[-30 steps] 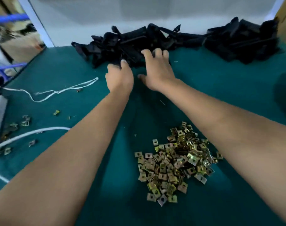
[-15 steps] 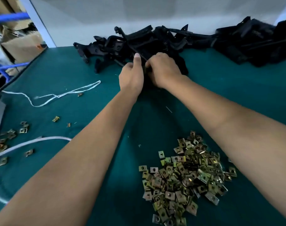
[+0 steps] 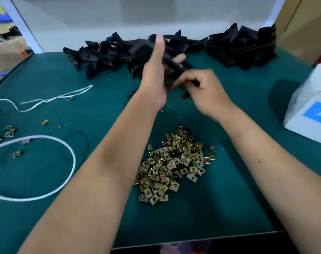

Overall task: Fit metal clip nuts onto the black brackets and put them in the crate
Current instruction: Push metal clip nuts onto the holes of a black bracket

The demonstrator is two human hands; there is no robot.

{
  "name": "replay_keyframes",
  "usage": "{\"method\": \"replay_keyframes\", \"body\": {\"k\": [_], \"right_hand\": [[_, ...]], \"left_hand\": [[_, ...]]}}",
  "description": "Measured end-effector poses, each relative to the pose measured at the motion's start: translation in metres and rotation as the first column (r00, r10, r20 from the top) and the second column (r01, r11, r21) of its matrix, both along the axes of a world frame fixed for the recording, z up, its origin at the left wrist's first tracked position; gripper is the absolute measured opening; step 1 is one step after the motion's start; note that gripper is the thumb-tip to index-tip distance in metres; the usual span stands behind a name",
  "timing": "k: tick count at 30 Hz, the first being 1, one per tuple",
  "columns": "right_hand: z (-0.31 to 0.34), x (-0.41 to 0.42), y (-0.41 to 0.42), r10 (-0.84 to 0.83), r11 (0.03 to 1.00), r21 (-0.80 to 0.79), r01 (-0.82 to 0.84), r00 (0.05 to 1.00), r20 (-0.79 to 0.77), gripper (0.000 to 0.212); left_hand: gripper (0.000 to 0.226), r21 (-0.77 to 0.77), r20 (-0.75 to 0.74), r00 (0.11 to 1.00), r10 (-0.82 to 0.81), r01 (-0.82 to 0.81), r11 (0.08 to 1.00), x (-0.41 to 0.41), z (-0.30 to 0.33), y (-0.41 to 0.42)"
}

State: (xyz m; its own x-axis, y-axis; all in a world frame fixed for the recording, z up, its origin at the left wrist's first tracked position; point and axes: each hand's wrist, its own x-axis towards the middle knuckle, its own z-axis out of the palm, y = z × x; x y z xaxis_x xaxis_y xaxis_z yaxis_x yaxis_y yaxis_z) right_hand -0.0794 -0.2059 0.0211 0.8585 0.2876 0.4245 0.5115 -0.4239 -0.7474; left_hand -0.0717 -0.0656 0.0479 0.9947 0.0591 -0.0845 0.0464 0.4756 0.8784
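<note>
Bracket (image 3: 174, 64) sits at upper centre, held in both hands, long axis running upper left to lower right. Left hand (image 3: 154, 74) cradles it; right hand (image 3: 203, 88) pinches its lower end. Nuts (image 3: 172, 165) lie below, nearer right hand.

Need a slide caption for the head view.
Both hands, left hand and right hand, hold a black bracket above the clip nuts.

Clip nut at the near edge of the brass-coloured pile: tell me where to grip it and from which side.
Pinch the clip nut by its two opposite side edges, coming from above and from the near side. It lies flat on the green mat at the pile's open front edge, so no other nuts crowd that approach.
</note>
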Motion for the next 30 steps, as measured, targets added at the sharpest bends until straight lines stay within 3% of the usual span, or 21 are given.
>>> {"method": "replay_keyframes", "body": {"k": [2,4,6,7,8,10,11,12,13,14,17,18,20,24,27,30], "right_hand": [[-0.003,-0.018,0.003,0.119,0.989,-0.082,-0.12,0.993,-0.016,0.035],[-0.008,-0.027,0.0,0.133,0.984,-0.115,-0.139,0.989,-0.064,0.02],[-0.012,-0.03,-0.008,0.09,0.972,-0.207,-0.111,0.99,-0.108,0.016],[-0.013,-0.032,-0.013,0.093,0.946,-0.296,-0.131,0.986,-0.141,0.027],[-0.013,-0.033,-0.014,0.109,0.913,-0.366,-0.18,0.972,-0.207,0.035],[-0.014,-0.037,-0.01,0.135,0.834,-0.491,-0.253,0.955,-0.263,0.042],[-0.016,-0.037,-0.005,0.145,0.802,-0.537,-0.263,0.957,-0.253,0.041],[-0.018,-0.037,-0.001,0.156,0.788,-0.551,-0.275,0.955,-0.253,0.037],[-0.019,-0.037,0.003,0.17,0.78,-0.553,-0.293,0.95,-0.264,0.031],[-0.02,-0.037,0.005,0.178,0.78,-0.545,-0.308,0.944,-0.279,0.026],[-0.023,-0.037,0.006,0.178,0.802,-0.515,-0.303,0.944,-0.278,0.017],[-0.024,-0.037,0.007,0.172,0.817,-0.501,-0.286,0.95,-0.262,0.016],[-0.027,-0.037,0.007,0.151,0.855,-0.455,-0.248,0.959,-0.24,0.016],[-0.03,-0.037,0.01,0.106,0.912,-0.372,-0.173,0.975,-0.194,0.016],[-0.033,-0.038,0.011,0.069,0.937,-0.326,-0.122,0.983,-0.169,0.013],[-0.035,-0.038,0.013,0.03,0.945,-0.317,-0.078,0.988,-0.153,0.014]], "left_hand": [[0.047,-0.122,0.006,0.996,0.089,-0.087,0.989,-0.007,0.007,0.006],[0.03,-0.187,0.002,0.961,0.276,-0.271,0.944,-0.016,0.01,0.016],[0.018,-0.049,0.076,0.88,0.469,-0.467,0.883,-0.023,0.002,0.035],[0.016,0.148,0.182,0.842,0.508,-0.534,0.832,-0.027,-0.004,0.045],[0.017,0.422,0.307,0.821,0.481,-0.57,0.705,-0.034,-0.013,0.056],[0.032,0.826,0.415,0.868,0.271,-0.485,0.288,-0.046,-0.035,0.074],[0.045,0.908,0.386,0.905,0.177,-0.407,0.1,-0.052,-0.043,0.08],[0.057,0.939,0.344,0.934,0.097,-0.344,-0.023,-0.057,-0.05,0.084],[0.065,0.952,0.303,0.952,0.031,-0.301,-0.063,-0.059,-0.053,0.085],[0.065,0.962,0.269,0.963,-0.016,-0.269,-0.042,-0.06,-0.054,0.086],[0.06,0.951,0.272,0.961,-0.059,-0.259,0.167,-0.059,-0.057,0.083],[0.06,0.943,0.286,0.957,-0.058,-0.27,0.196,-0.058,-0.058,0.082],[0.061,0.947,0.285,0.955,-0.083,-0.267,0.18,-0.056,-0.062,0.078],[0.063,0.97,0.24,0.962,-0.127,-0.235,0.055,-0.053,-0.067,0.073],[0.06,0.96,0.278,0.956,-0.09,-0.272,0.071,-0.051,-0.069,0.07],[0.053,0.932,0.31,0.95,-0.027,-0.299,0.204,-0.05,-0.07,0.064]]}}
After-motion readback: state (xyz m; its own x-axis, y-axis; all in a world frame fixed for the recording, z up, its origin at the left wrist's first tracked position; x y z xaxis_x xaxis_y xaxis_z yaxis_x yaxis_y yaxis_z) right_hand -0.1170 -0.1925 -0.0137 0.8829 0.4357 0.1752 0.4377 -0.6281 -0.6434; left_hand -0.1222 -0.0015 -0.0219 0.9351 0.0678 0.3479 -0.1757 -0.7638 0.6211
